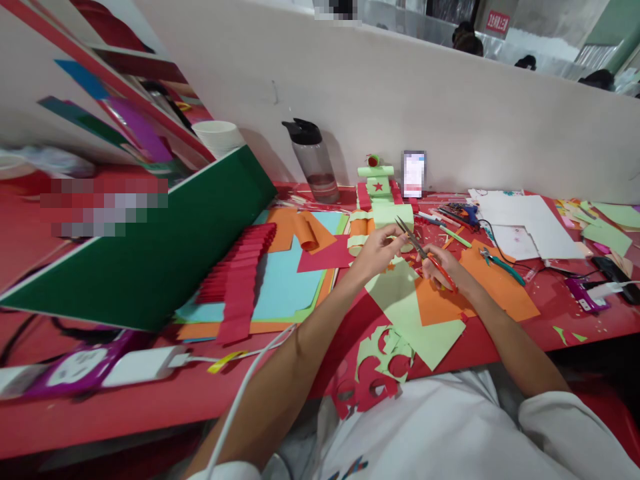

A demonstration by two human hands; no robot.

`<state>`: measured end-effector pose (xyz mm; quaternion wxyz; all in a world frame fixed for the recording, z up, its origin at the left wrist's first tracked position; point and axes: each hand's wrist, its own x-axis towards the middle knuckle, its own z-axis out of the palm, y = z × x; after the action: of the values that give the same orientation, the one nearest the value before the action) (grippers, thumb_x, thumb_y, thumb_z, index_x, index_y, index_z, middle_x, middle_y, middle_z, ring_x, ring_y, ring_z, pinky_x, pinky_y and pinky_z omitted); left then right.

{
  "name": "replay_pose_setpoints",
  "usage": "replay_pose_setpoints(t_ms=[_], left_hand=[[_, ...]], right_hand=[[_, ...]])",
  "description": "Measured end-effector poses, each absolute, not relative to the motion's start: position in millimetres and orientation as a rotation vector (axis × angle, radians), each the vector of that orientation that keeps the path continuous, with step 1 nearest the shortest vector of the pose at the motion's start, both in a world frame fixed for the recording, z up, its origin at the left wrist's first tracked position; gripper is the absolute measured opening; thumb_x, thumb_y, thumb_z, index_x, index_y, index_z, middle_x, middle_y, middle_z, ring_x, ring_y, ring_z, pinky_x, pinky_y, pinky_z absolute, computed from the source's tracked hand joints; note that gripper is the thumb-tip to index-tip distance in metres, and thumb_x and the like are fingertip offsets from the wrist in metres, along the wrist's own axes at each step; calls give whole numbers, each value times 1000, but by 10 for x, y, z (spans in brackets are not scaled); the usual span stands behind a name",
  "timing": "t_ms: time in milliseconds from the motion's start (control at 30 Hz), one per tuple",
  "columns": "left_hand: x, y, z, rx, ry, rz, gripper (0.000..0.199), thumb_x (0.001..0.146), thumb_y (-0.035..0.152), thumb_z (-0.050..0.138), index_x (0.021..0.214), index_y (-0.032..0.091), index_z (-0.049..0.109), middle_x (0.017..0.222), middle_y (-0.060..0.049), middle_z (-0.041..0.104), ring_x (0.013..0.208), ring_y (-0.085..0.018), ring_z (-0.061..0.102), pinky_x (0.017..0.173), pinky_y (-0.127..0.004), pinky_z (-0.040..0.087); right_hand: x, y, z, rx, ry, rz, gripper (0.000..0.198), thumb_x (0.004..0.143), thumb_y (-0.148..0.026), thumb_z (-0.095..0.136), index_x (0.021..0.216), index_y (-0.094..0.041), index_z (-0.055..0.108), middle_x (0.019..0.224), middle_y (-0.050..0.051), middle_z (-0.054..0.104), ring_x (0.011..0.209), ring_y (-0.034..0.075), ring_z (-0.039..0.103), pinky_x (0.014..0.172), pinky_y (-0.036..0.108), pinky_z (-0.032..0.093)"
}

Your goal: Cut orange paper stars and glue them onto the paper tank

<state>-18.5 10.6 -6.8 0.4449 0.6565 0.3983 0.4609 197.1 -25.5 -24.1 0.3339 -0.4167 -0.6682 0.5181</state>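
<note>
My right hand [441, 265] is closed round a pair of scissors [442, 272] with red handles, their dark blades pointing up and left. Close to the blades, my left hand [381, 249] has its fingers pinched together; what they hold is too small to make out. Just beyond stands a paper model [379, 186] of rolled and folded light green, red and orange paper, with a red star on it. Below my hands lie a light green sheet [413, 313] and an orange sheet [505, 288]. Green paper scraps with round holes [373, 353] lie at the table's front edge.
Left are a pleated red paper strip [235, 283], a stack of coloured sheets [285, 287] and a slanted green board [150, 247]. A water bottle [315, 163] and a phone [414, 175] stand at the back. Pliers [505, 265] lie right; a white cable [250, 373] crosses my left arm.
</note>
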Motion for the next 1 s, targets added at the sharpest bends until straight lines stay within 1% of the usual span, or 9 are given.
replay_pose_setpoints(t_ms=[167,300,433,600,700,767,833,900,1000], left_hand=[[-194,114,-72,1640,975,1137,29,87,48,67,76,22,62,60,2,55,54,-14,50,51,-26,36],[-196,108,-67,1651,993,1115,26,87,45,65,78,21,63,60,2,56,55,-14,50,51,-26,36],[-200,94,-52,1657,1028,1079,25,87,45,65,77,22,63,61,1,56,55,-15,51,51,-27,36],[-269,113,-10,1703,1046,1028,31,87,51,65,80,21,64,66,0,58,57,-15,52,53,-28,37],[-381,138,50,1824,1130,973,33,90,52,62,81,21,63,73,-3,63,63,-17,57,57,-28,41],[-477,149,101,1949,1215,867,33,92,52,58,84,20,64,78,-4,66,67,-18,59,60,-29,43],[-571,149,150,2078,1279,694,33,94,51,55,86,20,65,82,-5,70,69,-19,60,61,-29,43],[-643,136,189,2179,1330,481,31,94,48,55,86,21,66,84,-5,72,71,-19,61,62,-29,42],[-685,96,221,2290,1371,194,24,94,40,54,86,22,68,91,-5,76,78,-21,67,66,-30,44]], right_hand=[[1966,-268,-211,-1095,-1732,1386,52,90,-74,66,100,-24,55,66,-8,58,38,7,47,37,19,40],[1965,-287,-182,-1133,-1713,1371,45,90,-65,72,95,-24,54,64,-9,56,39,7,44,35,18,37],[1957,-292,-160,-1162,-1657,1284,42,88,-60,76,97,-25,55,63,-9,54,41,8,45,35,19,40],[1997,-270,-101,-1171,-1602,1117,40,88,-58,75,101,-25,57,68,-7,54,47,11,49,44,23,44],[2079,-242,-54,-1237,-1750,845,32,90,-50,73,103,-24,59,79,-3,62,62,14,57,60,27,47],[2148,-217,-26,-1345,-1897,604,27,91,-43,72,107,-24,62,86,1,68,74,18,62,69,29,45],[2220,-192,-4,-1482,-2021,428,25,92,-37,70,112,-24,65,90,3,73,78,22,64,69,29,42],[2293,-169,13,-1582,-2115,356,26,91,-32,69,117,-25,67,93,5,76,78,23,66,67,28,39],[2406,-147,29,-1662,-2214,327,29,91,-26,68,120,-25,69,95,6,78,79,24,67,64,28,35]])
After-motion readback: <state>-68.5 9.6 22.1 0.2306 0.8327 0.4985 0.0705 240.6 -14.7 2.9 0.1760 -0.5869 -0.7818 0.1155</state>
